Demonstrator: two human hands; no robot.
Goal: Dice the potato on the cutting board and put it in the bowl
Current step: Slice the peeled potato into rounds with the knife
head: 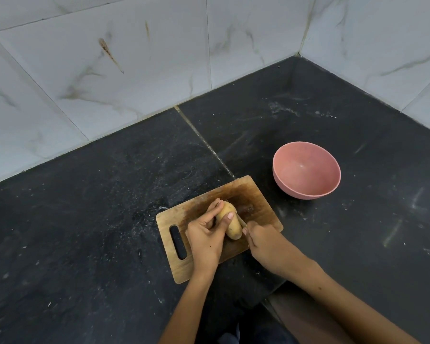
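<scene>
I see the potato [230,220] lying whole on the wooden cutting board [256,197], near the middle of the dark desk [85,219]. My left hand [205,235] pinches it between thumb and fingers. My right hand [265,242] is clenched around a knife [242,221] beside the potato's right flank. The pink bowl [306,170] sits far right, apart from the board.

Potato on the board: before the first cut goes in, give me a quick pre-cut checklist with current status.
1. Potato on the cutting board: ok.
2. Left hand steadying the potato, grip around it: ok.
3. Right hand holding the knife: ok; blade mostly hidden.
4. Left fingertips clear of the blade: cannot tell.
5. Bowl upright beside the board: ok.
6. Potato still whole: ok.
</scene>
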